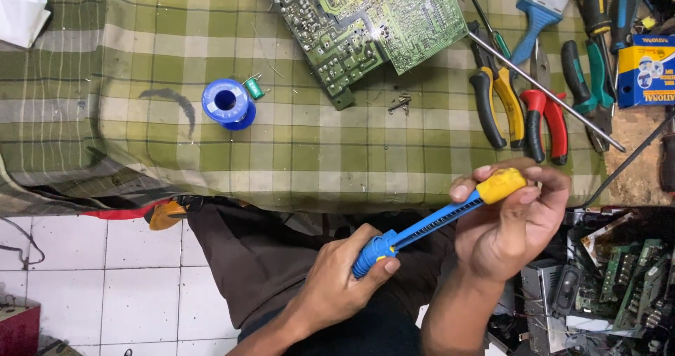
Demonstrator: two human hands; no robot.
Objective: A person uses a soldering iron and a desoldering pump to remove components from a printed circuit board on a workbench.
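A blue desoldering pump (pixel 422 224) with a yellow plunger knob (pixel 500 185) is held over my lap, below the table's front edge. My left hand (pixel 337 279) grips its blue barrel end. Around the yellow knob and plunger rod, my right hand (pixel 513 222) is closed, thumb on the knob. The plunger rod shows extended between the two hands. A green circuit board (pixel 365 18) lies solder side up at the table's far middle.
A green checked cloth (pixel 176 138) covers the table. On it sit a blue solder spool (pixel 226 103), several pliers (pixel 499 103) and screwdrivers at the right, and a blue box (pixel 645 71). Electronic scrap (pixel 619 279) is piled at lower right; white floor tiles at lower left.
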